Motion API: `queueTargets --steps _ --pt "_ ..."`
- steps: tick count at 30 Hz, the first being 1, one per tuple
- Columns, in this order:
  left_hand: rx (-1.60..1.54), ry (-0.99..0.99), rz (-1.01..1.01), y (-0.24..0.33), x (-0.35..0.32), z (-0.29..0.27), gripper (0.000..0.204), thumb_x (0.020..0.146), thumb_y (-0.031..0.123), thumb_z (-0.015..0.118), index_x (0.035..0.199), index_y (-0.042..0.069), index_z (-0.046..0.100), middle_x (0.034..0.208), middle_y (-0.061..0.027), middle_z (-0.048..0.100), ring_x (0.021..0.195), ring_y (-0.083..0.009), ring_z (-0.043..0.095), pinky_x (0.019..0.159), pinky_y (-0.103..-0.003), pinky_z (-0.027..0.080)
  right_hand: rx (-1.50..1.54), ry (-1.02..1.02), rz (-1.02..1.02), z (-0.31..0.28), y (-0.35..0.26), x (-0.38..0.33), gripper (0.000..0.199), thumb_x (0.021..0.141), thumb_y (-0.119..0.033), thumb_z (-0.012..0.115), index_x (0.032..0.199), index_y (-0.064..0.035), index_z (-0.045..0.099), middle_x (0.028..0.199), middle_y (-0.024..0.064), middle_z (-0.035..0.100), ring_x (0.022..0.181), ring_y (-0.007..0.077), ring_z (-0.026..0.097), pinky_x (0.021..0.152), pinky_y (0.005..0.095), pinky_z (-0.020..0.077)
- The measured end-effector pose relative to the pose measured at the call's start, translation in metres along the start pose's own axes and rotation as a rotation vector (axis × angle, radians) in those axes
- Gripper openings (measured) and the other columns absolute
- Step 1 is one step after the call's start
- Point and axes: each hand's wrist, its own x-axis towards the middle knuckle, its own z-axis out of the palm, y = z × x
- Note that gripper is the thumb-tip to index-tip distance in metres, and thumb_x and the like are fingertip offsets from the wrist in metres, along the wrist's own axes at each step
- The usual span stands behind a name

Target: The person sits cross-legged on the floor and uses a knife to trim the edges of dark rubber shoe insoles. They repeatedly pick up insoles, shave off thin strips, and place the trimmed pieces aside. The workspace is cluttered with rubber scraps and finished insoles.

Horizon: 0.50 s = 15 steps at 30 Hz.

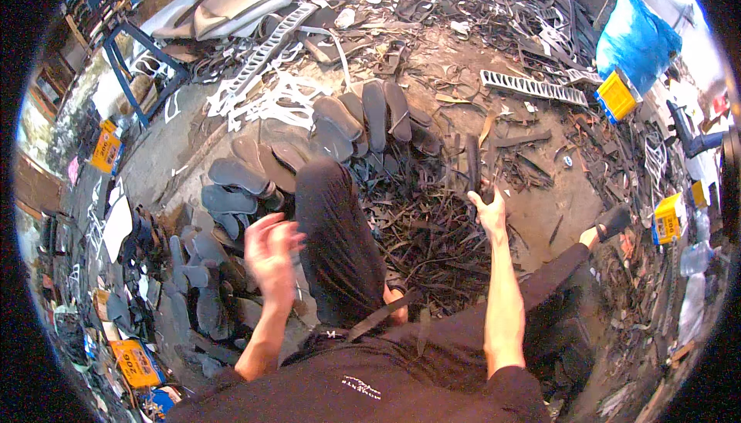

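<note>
My left hand [272, 257] is raised beside my bent knee, near the dark grey shoe soles [238, 174]. Its fingers are loosely bent and apart, slightly blurred, with nothing visible in them. In front of me on the right, my right hand [492, 213] is closed on a long dark piece [472, 159] that points away from me; its exact kind is hard to make out. More soles [375, 114] stand leaning together in a curved row beyond my knee. Between my legs lies a heap of dark rubber-like offcut strips [424, 230].
White cut-out frames [282, 99] and a slotted strip [532, 87] lie farther off among scrap. Piled soles [208, 299] are at my left. Yellow-and-blue boxes [668, 220] stand on both sides. A blue sack [637, 37] is at the far right, a dark metal frame [143, 72] far left.
</note>
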Motion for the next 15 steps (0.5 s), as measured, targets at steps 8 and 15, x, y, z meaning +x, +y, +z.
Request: queueTargets --steps 8,15 --pt "0.062 -1.102 0.217 0.006 -0.017 0.198 0.084 0.094 0.043 0.086 0.156 0.0 0.049 0.137 -0.0182 0.07 0.129 -0.0264 0.065 0.11 -0.042 0.05 0.713 -0.051 0.055 -0.03 -0.112 -0.184 0.043 0.103 -0.031 0.075 0.139 -0.0092 0.065 0.115 0.001 0.075 0.082 0.0081 0.066 0.053 0.0255 0.0472" --pt "-0.388 -0.778 -0.102 0.024 -0.03 0.211 0.026 0.109 0.018 0.068 0.127 0.005 0.054 0.101 -0.0048 0.074 0.087 -0.0088 0.066 0.074 -0.026 0.053 0.462 0.035 0.159 -0.027 -0.133 -0.254 0.026 0.102 -0.011 0.074 0.125 -0.0077 0.063 0.074 -0.0032 0.056 0.056 0.0054 0.051 0.049 0.0242 0.0434"
